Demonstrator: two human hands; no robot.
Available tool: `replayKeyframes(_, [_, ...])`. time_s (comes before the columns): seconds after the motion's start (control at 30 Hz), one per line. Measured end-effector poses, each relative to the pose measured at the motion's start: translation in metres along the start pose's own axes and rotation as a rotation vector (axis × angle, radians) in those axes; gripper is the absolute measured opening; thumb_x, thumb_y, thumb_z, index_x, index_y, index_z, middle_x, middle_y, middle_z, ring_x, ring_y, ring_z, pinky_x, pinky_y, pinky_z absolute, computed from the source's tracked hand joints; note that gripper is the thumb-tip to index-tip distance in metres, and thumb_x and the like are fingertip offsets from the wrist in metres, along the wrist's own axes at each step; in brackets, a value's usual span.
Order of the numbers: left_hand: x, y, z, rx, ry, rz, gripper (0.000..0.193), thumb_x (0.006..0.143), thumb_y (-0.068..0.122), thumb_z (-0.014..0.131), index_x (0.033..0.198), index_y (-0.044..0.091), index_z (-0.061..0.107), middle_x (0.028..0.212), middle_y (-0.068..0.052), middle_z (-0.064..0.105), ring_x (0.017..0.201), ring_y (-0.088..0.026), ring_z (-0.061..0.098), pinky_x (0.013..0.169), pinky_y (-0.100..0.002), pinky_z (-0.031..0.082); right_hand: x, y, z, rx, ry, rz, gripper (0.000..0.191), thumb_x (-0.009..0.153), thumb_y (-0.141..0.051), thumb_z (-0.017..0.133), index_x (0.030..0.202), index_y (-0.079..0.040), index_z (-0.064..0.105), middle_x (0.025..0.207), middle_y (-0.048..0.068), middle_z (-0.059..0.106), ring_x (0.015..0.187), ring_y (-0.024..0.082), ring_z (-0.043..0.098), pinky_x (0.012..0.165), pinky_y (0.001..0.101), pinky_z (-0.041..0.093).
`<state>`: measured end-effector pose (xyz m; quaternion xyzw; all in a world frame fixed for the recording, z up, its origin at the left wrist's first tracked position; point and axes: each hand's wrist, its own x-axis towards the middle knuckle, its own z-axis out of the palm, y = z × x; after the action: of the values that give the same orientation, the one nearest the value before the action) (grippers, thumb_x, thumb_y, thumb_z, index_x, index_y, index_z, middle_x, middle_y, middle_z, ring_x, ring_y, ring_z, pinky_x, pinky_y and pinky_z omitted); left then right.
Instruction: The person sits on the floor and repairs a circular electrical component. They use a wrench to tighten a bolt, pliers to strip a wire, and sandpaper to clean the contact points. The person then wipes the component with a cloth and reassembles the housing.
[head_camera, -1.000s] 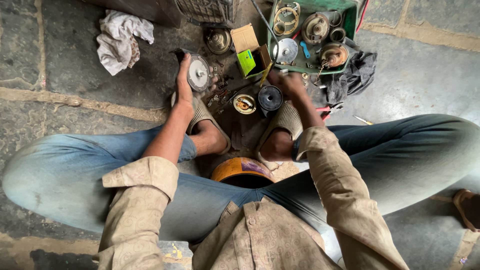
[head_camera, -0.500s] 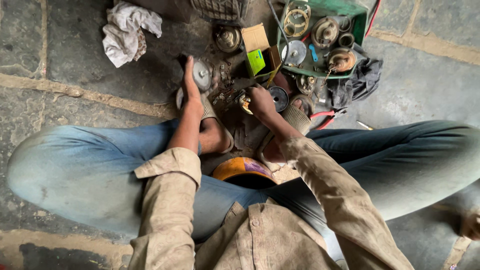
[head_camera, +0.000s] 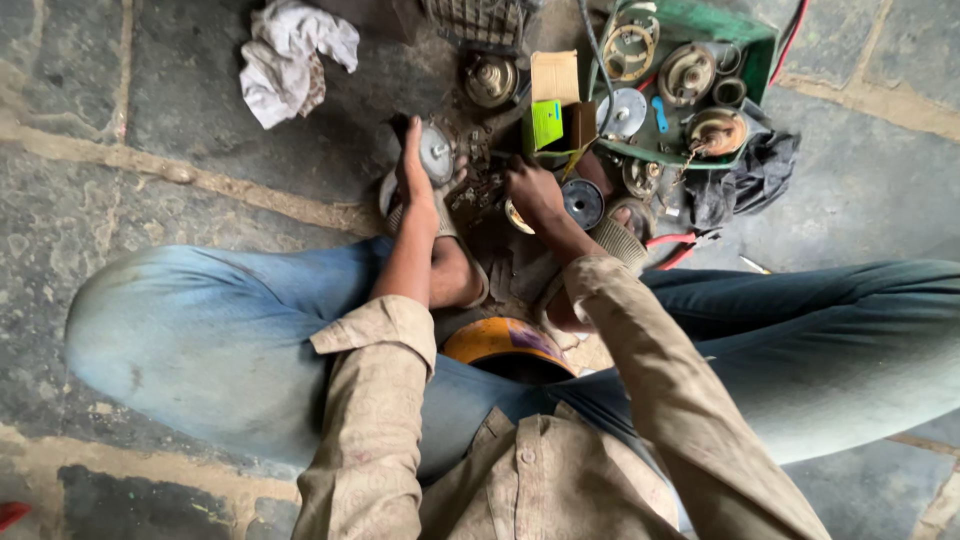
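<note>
I am looking down at a floor of grey stone slabs (head_camera: 150, 200) with sandy joints running across it, and I am sitting cross-legged on it in blue jeans. My left hand (head_camera: 415, 175) is closing around a round grey metal disc part (head_camera: 436, 155), holding it upright just above the ground. My right hand (head_camera: 530, 190) is reaching down among small loose parts on the floor; I cannot tell whether its fingers are pinching anything. A black round part (head_camera: 582, 202) is lying just beside it. Ahead, a green tray (head_camera: 760, 45) is holding more round metal parts, with a small cardboard box (head_camera: 555, 75) beside it. A crumpled white rag (head_camera: 290, 55) is lying well apart to the left.
</note>
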<state>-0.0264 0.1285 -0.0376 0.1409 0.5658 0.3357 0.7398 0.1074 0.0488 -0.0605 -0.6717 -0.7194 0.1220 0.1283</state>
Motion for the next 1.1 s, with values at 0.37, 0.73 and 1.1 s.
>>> replayKeyframes(0.37, [-0.005,-0.007,0.002,0.013,-0.012,-0.027,0.059,0.083,0.064,0.068,0.105,0.009,0.068,0.080,-0.007,0.073,0.060,-0.021,0.069,0.053,-0.033,0.058,-0.084,-0.009,0.018,-0.097,-0.717,0.077,0.016,0.094,-0.006,0.060,0.103,-0.004,0.072,0.093,0.015,0.069,0.079,0.024,0.073,0.070,0.0355,0.059])
replayKeyframes(0.73, [0.004,-0.009,0.004,-0.056,-0.089,-0.036,0.067,0.081,0.070,0.068,0.107,0.008,0.064,0.082,-0.008,0.069,0.063,-0.025,0.069,0.056,-0.037,0.058,-0.105,0.004,0.036,-0.176,-0.186,-0.366,0.031,0.076,-0.012,0.068,0.106,-0.011,0.075,0.107,0.011,0.062,0.094,0.025,0.065,0.061,0.0322,0.058])
replayKeyframes(1.1, [-0.008,-0.002,0.012,0.023,-0.013,-0.015,0.076,0.078,0.071,0.066,0.120,0.008,0.062,0.092,-0.008,0.070,0.069,-0.023,0.073,0.061,-0.036,0.060,-0.098,-0.002,0.020,-0.215,-0.018,-0.342,0.028,0.078,-0.011,0.069,0.105,-0.008,0.074,0.107,0.011,0.062,0.095,0.023,0.066,0.056,0.0310,0.057])
